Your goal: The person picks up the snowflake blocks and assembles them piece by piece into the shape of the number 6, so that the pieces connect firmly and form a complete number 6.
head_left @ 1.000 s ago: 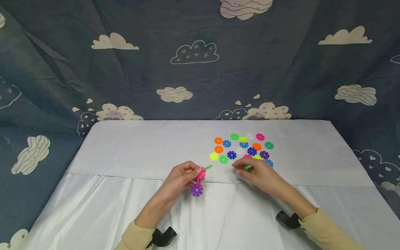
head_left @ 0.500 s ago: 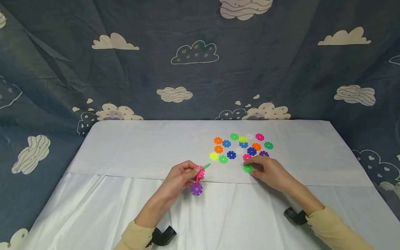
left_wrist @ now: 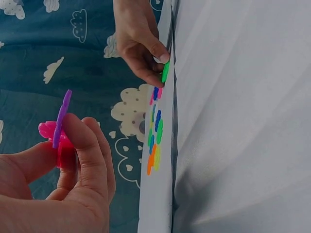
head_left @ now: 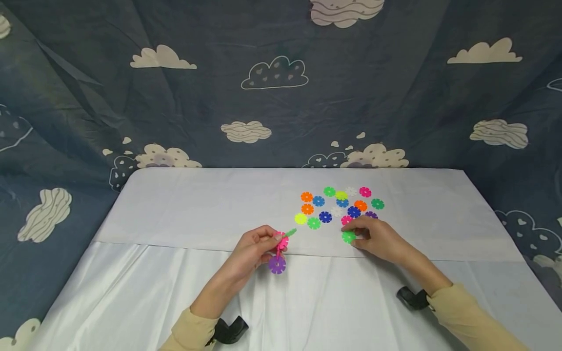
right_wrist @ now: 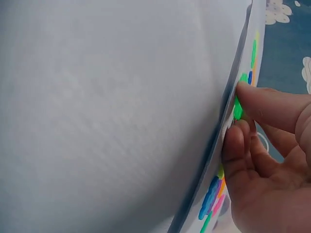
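1. The right hand (head_left: 375,239) pinches a green disc (head_left: 348,237), thumb at one edge and curled fingers at the other. Whether this disc touches the cloth under it, I cannot tell.
2. To the left of the green disc, well apart from it, the left hand (head_left: 254,246) grips a joined cluster – thumb and fingers clamped on its pink disc (head_left: 284,242).
3. From that pink disc a green piece (head_left: 291,233), seen edge-on, sticks out toward the green disc. A purple disc (head_left: 277,265) hangs at the cluster's lower end, left of the green disc and nearer the person.
4. Just beyond the green disc, a loose pink one (head_left: 346,221) lies near the right hand's fingers.
5. Farther beyond the green disc, loose notched discs are scattered: a yellow disc (head_left: 341,195) overlapping a blue disc (head_left: 342,203), and a dark green disc (head_left: 378,204) off to the right. Left of the green disc are a lime disc (head_left: 300,219) and two orange discs (head_left: 307,209). A violet disc (head_left: 371,214) to its right is partly hidden by the right hand.
6. White cloth (head_left: 197,209) spreads around the green disc – its seam (head_left: 162,245) runs on the person's side – and a dark cloud-printed backdrop (head_left: 281,107) stands behind.
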The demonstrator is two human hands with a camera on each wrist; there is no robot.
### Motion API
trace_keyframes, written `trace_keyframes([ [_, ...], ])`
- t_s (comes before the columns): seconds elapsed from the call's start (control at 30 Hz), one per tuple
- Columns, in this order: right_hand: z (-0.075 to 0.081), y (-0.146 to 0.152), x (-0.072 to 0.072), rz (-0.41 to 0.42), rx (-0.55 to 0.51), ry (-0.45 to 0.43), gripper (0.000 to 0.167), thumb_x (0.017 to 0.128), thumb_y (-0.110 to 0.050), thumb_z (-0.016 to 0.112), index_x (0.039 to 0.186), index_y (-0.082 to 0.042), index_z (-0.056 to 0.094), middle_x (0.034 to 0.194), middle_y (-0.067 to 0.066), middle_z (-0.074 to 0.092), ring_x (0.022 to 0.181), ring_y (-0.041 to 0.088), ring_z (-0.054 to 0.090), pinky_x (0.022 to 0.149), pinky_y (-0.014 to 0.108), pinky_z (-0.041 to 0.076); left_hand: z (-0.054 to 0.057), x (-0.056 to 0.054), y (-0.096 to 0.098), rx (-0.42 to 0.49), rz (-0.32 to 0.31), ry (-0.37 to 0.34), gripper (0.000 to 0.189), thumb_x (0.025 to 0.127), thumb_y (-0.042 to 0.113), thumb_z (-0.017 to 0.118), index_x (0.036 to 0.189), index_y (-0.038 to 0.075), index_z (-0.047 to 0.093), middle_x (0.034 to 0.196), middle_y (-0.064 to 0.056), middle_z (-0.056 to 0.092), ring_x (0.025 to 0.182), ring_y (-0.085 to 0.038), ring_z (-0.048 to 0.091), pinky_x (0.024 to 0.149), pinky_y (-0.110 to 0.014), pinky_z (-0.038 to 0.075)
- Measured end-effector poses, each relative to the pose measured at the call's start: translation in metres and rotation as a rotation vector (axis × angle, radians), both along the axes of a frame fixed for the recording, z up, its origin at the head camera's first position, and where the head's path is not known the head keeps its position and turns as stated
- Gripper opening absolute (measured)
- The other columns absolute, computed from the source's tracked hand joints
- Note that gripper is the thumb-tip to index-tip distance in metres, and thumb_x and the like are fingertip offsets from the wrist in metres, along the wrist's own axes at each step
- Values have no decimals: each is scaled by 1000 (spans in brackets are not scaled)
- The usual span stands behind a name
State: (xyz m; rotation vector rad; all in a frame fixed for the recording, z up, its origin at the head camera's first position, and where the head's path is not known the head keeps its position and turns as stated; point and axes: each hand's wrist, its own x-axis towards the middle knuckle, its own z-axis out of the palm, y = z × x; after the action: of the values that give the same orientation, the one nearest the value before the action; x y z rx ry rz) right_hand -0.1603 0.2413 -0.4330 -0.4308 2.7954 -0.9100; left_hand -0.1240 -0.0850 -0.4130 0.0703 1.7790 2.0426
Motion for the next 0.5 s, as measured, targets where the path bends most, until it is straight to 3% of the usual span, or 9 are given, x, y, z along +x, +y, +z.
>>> trace_keyframes([
  [0.5, -1, -1, 1, -55, -47, 3, 31, 79, -3, 81, 108, -13, 72, 93, 0, 63, 85, 20, 55, 71, 24, 52, 0, 1, 1, 0, 2, -3, 12, 98, 14, 59, 100, 1, 59, 84, -6, 68, 74, -15, 63, 67, -26, 46],
])
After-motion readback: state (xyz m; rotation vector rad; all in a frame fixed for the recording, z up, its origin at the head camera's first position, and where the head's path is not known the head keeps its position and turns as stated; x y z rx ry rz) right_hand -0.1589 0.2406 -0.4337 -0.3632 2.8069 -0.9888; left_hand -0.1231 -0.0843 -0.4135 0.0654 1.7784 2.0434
